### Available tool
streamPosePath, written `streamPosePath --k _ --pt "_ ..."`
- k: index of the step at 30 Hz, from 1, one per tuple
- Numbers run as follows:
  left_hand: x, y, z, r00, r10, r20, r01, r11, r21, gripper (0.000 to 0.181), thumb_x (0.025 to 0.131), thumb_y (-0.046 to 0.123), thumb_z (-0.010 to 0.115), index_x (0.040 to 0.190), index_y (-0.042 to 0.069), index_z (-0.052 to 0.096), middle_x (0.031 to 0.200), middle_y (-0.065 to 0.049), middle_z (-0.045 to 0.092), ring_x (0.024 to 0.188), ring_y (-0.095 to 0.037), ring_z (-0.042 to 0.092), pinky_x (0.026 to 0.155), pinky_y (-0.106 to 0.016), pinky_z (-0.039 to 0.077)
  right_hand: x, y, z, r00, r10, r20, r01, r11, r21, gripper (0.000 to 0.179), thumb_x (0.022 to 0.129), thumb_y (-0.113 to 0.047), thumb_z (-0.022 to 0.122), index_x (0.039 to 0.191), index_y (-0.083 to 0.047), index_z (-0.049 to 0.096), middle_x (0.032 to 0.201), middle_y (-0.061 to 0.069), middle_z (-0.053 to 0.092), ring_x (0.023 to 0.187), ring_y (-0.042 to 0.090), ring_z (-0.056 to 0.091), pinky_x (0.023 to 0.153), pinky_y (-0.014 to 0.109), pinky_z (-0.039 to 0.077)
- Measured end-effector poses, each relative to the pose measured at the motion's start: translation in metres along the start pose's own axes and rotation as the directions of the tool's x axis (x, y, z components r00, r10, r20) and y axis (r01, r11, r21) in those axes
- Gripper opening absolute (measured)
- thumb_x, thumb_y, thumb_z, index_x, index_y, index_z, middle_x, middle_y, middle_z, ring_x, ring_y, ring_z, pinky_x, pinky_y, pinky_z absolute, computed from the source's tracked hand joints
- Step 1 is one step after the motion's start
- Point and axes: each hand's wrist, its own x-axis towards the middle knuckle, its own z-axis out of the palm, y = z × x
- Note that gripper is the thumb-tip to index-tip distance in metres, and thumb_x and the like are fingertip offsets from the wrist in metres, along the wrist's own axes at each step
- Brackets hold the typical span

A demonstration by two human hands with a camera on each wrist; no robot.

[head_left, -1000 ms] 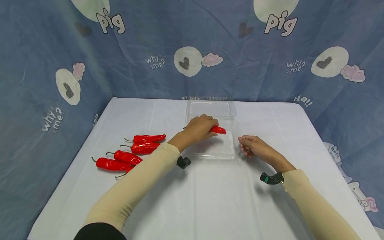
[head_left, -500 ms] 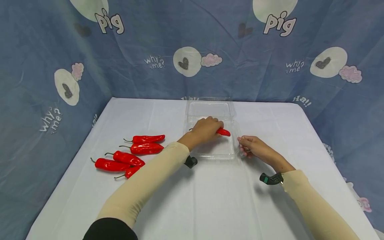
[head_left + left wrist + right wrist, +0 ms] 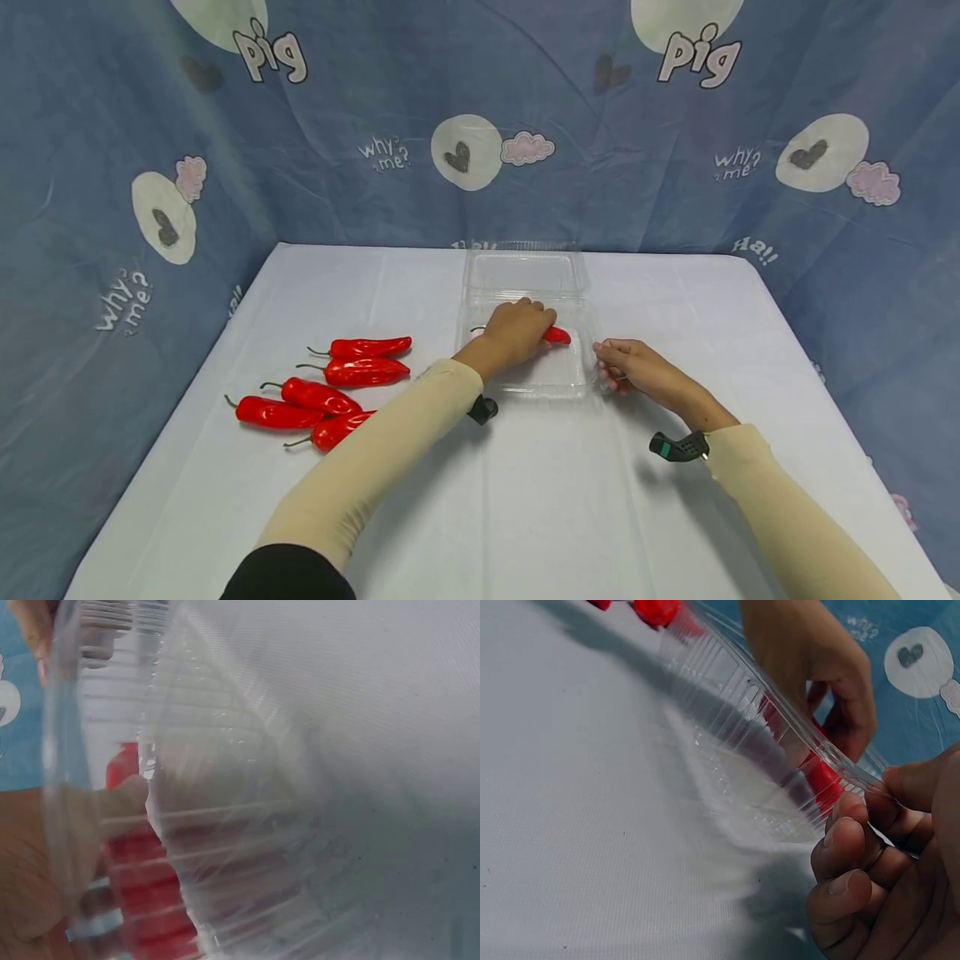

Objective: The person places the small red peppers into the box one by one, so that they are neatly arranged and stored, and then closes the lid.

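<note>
1. Table [image 3: 562, 500]: a white-covered surface supports all items. The clear container [image 3: 543, 389] lies near the middle of the far edge, with its lid [image 3: 525, 271] folded open and reaching that edge.
2. Left hand [image 3: 517, 333]: grasping one red pepper, fingers curled around its body. Position: over the container base.
3. Held pepper [image 3: 557, 336]: located within the outline of the base, stem toward the table's left edge, tip toward the right edge. Contact with the container floor cannot be determined.
4. Change: compared with one second ago, the left hand and held pepper are set farther toward the right edge and slightly closer to the near edge.
5. Right hand [image 3: 633, 367]: pinching the container rim between thumb and finger on the side facing the table's right edge. Its position is unchanged.
6. Loose peppers [image 3: 367, 372]: five units lie toward the left edge, stems pointing to that edge. The left sleeve [image 3: 367, 467] now covers less of the pepper [image 3: 337, 430] closest to the near edge.
</note>
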Motion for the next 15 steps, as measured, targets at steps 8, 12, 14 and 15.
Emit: streamPosePath --k 8,12,14,15 --pt "-0.0002 0.0028 0.0011 1.0 -0.017 0.02 0.016 0.999 0.043 0.035 0.093 0.036 0.073 0.121 0.017 0.061 0.114 -0.001 0.064 0.106 -0.022 0.057 0.084 -0.039 0.052 0.0006 -0.0011 0.0002 1.0 -0.002 -0.001 0.002 1.0 -0.009 0.039 0.108 -0.037 0.045 0.09 -0.003 0.051 0.078 0.004 0.053 0.066 0.014 0.05 0.056 0.028 0.042" --pt "-0.0023 0.0038 -0.0006 1.0 -0.02 0.018 0.019 0.999 0.034 0.037 0.093 0.035 0.073 0.122 0.017 0.062 0.115 -0.002 0.065 0.107 -0.022 0.058 0.086 -0.039 0.052 0.0003 -0.0009 0.0 1.0 0.0 0.002 0.0 1.0 -0.003 0.039 0.108 -0.038 0.046 0.09 -0.003 0.051 0.078 0.004 0.053 0.066 0.014 0.05 0.057 0.028 0.042" --pt "-0.0035 0.0039 -0.0006 1.0 -0.022 0.015 0.022 0.999 0.024 0.037 0.093 0.035 0.074 0.123 0.017 0.062 0.116 -0.002 0.065 0.108 -0.022 0.058 0.087 -0.039 0.051 0.0003 -0.0007 0.0001 1.0 0.001 0.002 -0.001 1.0 0.002 0.039 0.108 -0.038 0.046 0.09 -0.004 0.051 0.078 0.004 0.053 0.066 0.014 0.05 0.057 0.028 0.042" --pt "-0.0039 0.0039 -0.0005 1.0 -0.024 0.013 0.024 1.0 0.02 0.038 0.093 0.036 0.074 0.123 0.017 0.062 0.116 -0.002 0.064 0.108 -0.022 0.057 0.087 -0.039 0.051 0.0002 -0.0008 0.0002 1.0 0.0 0.003 0.0 1.0 0.003 0.039 0.108 -0.038 0.046 0.09 -0.004 0.051 0.078 0.004 0.053 0.066 0.014 0.05 0.057 0.028 0.042"
